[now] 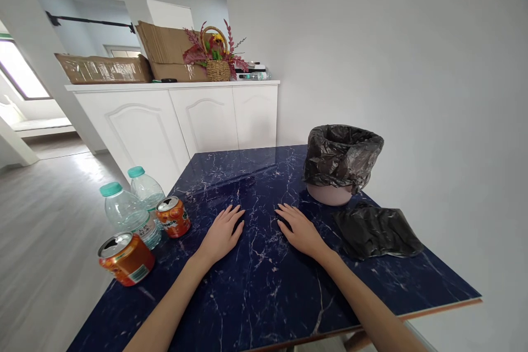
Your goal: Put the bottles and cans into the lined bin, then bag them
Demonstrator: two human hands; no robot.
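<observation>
My left hand (223,234) lies flat on the dark blue marbled table (256,297), fingers stretched out and holding nothing. Close to its left stands an orange soda can (174,216), opened at the top. A second orange can (127,259) is nearer the table's left edge. Two clear plastic bottles with teal caps, a front bottle (126,210) and a rear bottle (145,187), stand beside the cans. My right hand (300,231) also rests palm down, fingers apart, with nothing in it. To its right are a pinkish bin (330,194) lined with a black bag (342,157) and a folded black plastic bag (376,230).
A white cabinet (206,115) stands behind the table, carrying cardboard boxes (105,70) and a wicker basket of flowers (218,70). A plain wall (391,66) rises along the right. Grey floor (61,220) shows at the left.
</observation>
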